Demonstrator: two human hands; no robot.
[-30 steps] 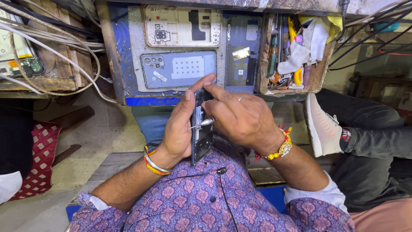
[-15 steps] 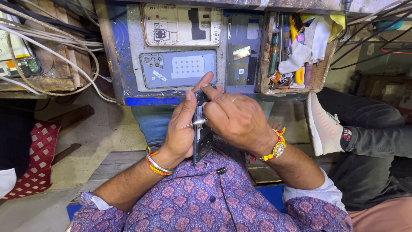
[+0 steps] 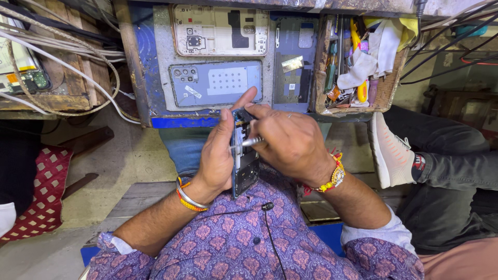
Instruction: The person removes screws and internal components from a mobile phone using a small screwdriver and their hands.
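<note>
Over the lap, just below the workbench's near edge: an opened phone held upright, being worked on with a slim metal tool.

The left hand (image 3: 217,155) clamps the dark, back-less smartphone (image 3: 245,158) by its edge; the right hand (image 3: 290,142) pinches the thin silvery tool (image 3: 248,142), tip on its exposed, glossy inside. Removed blue-grey back covers (image 3: 218,83) lie flat on the scuffed blue metal workbench (image 3: 155,67), so disassembly looks well along, with the inside work unfinished. A wooden tray (image 3: 386,83) holds tools at its right edge.

The right hand (image 3: 293,145) covers the metal tool's (image 3: 248,142) handle and much of the opened phone (image 3: 245,161). A neighbouring person's leg (image 3: 451,161) is cut off at the right edge.
</note>
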